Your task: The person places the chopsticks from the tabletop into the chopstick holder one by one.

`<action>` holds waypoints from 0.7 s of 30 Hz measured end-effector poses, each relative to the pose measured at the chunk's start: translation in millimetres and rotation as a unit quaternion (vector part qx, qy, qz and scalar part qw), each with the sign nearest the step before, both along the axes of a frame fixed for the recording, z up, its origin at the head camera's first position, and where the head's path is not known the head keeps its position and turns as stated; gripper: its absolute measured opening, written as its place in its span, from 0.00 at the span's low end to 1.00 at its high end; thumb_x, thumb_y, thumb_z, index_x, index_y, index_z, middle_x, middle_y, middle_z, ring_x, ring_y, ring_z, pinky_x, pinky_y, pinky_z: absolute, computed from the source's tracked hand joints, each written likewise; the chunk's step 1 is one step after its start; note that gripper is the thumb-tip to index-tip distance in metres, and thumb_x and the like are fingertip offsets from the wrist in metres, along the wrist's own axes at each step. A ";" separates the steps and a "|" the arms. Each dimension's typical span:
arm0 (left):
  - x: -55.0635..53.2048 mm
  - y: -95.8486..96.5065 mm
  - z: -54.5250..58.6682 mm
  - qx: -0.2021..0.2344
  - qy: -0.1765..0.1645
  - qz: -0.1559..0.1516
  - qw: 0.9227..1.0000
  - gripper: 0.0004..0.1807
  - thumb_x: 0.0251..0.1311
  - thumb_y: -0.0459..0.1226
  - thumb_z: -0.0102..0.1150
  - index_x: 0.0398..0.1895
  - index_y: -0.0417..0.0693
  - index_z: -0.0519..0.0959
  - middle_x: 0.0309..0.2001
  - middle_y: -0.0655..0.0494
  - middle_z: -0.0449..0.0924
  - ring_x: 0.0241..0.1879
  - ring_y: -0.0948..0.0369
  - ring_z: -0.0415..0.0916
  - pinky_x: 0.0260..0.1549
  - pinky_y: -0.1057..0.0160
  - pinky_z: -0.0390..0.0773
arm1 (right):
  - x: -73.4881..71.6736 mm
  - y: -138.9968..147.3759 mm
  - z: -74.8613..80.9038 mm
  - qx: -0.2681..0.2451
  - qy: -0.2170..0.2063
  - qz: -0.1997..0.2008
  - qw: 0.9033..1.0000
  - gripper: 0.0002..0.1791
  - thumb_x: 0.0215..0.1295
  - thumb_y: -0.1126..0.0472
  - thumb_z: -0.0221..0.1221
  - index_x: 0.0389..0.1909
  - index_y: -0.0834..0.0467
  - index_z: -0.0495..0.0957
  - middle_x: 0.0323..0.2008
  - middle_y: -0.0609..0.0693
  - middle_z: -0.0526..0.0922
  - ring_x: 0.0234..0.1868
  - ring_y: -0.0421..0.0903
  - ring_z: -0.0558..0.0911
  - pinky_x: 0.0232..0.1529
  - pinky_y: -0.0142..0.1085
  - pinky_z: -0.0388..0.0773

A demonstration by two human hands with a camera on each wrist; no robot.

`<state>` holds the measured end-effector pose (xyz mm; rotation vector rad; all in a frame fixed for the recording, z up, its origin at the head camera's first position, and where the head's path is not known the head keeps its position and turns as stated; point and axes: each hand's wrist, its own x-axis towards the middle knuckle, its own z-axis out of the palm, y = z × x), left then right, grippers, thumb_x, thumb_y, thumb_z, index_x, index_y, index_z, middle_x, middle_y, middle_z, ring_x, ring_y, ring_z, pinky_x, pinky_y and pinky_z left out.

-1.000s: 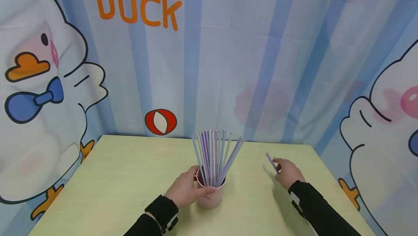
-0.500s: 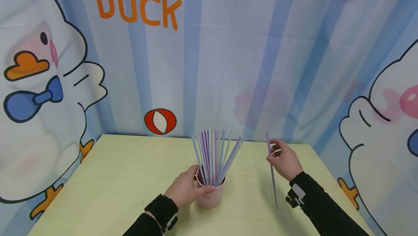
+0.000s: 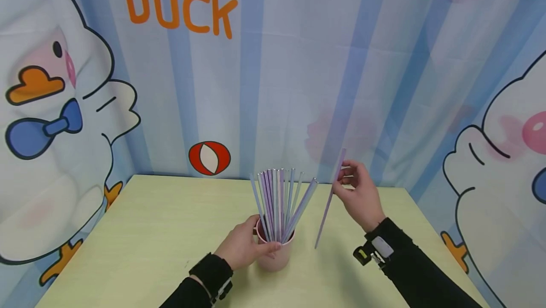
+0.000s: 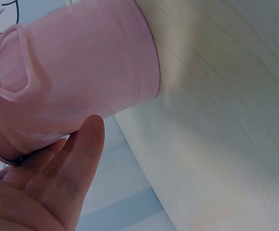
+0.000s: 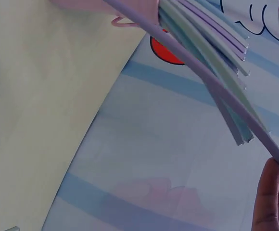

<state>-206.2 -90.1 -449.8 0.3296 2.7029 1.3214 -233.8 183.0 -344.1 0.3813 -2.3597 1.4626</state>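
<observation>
A pink mug (image 3: 273,261) with several blue, purple and pale straws (image 3: 277,203) standing in it is on the table. My left hand (image 3: 239,249) holds the mug by its left side, thumb across the front near the rim. The left wrist view shows the mug's handle (image 4: 26,62) and my fingers against its wall. To the right, my right hand (image 3: 360,196) pinches a single purple straw (image 3: 325,215) near its upper end. That straw slants, its lower end to the left, apart from the mug in the head view.
The light wooden table (image 3: 170,232) reaches back to a striped blue and white curtain (image 3: 290,85) printed with ducks. A red and white ball print (image 3: 209,158) shows on the curtain behind the mug.
My right hand has lifted the purple straw and brought it left toward the mug; the straw has turned from near-upright to slanted. My left hand and the mug have stayed put.
</observation>
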 end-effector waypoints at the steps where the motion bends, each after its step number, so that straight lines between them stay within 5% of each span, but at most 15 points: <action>1: 0.1 0.0 -0.1 -0.002 0.001 0.000 1.000 0.52 0.41 0.63 0.69 0.68 0.47 0.66 0.56 0.51 0.78 0.50 0.53 0.75 0.53 0.43 0.75 | 0.6 -2.4 1.6 -0.011 0.004 0.001 1.000 0.26 0.66 0.69 0.56 0.63 0.66 0.62 0.48 0.63 0.74 0.44 0.51 0.77 0.38 0.24 0.80; 14: -0.1 -0.2 -0.1 -0.006 0.003 -0.002 1.000 0.52 0.42 0.64 0.68 0.67 0.46 0.66 0.54 0.52 0.78 0.49 0.54 0.75 0.52 0.44 0.77 | 3.7 -25.8 8.4 -0.127 0.035 0.003 0.991 0.27 0.63 0.74 0.56 0.61 0.65 0.60 0.45 0.56 0.73 0.42 0.49 0.77 0.35 0.23 0.79; 21: -0.8 0.6 -0.9 -0.004 0.000 0.001 1.000 0.52 0.41 0.64 0.68 0.67 0.47 0.66 0.54 0.52 0.78 0.48 0.54 0.75 0.52 0.44 0.76 | 2.9 -36.0 3.3 -0.148 0.039 0.015 0.988 0.26 0.62 0.75 0.57 0.60 0.67 0.60 0.45 0.62 0.74 0.40 0.47 0.78 0.36 0.23 0.81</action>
